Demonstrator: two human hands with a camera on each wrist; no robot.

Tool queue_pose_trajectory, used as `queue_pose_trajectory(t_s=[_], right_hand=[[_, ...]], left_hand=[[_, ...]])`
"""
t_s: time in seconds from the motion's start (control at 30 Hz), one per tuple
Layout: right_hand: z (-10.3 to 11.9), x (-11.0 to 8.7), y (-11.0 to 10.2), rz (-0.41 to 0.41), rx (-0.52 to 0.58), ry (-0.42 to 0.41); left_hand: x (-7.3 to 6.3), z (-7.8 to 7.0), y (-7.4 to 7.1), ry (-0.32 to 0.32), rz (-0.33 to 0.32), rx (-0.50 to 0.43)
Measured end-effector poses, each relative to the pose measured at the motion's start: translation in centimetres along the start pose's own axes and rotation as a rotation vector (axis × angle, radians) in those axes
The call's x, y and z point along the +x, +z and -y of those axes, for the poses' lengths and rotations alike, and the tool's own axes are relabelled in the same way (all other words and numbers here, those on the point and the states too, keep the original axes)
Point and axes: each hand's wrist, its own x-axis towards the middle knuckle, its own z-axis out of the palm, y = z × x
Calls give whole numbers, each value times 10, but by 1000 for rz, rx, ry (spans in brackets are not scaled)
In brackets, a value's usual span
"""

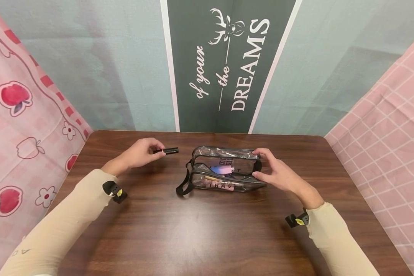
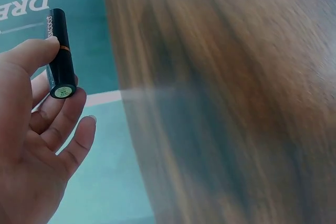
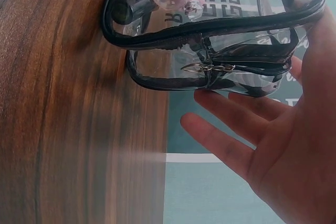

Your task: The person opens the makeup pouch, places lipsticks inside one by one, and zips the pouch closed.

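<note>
In my left hand [image 1: 143,153] I hold a slim black lipstick tube [image 1: 170,150] above the table's left side. The left wrist view shows the lipstick tube [image 2: 60,56] between thumb and fingers, with a gold band round its middle and a pale green label on its end. My right hand [image 1: 277,172] grips the right end of a clear cosmetic bag [image 1: 224,151] with black trim, thumb on the near rim and a finger on the far rim. The bag's top gapes. Inside lies a pink-and-blue tube [image 1: 222,170] among several small cosmetics. A metal zipper pull [image 3: 207,68] hangs at the bag's end.
The brown wooden table [image 1: 193,237] carries the bag near its far edge. A black strap loop [image 1: 184,188] sticks out from the bag's left end. Behind the table hangs a green cloth [image 1: 214,119] with white lettering, and pink patterned cloths [image 1: 24,153] flank both sides.
</note>
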Motion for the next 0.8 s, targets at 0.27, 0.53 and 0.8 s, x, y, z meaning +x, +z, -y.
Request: queue_pose_trajectory(t_s=[0.27,0.53,0.8], right_hand=[[1,0,0,1,-13,3],[2,-1,1,-3,0,-5],[2,0,0,-4,-1,-9]], left_hand=[[8,-30,-3,107,-6,3],[17,-57,-2,198,19,1],[21,-67,-4,233,13,4]])
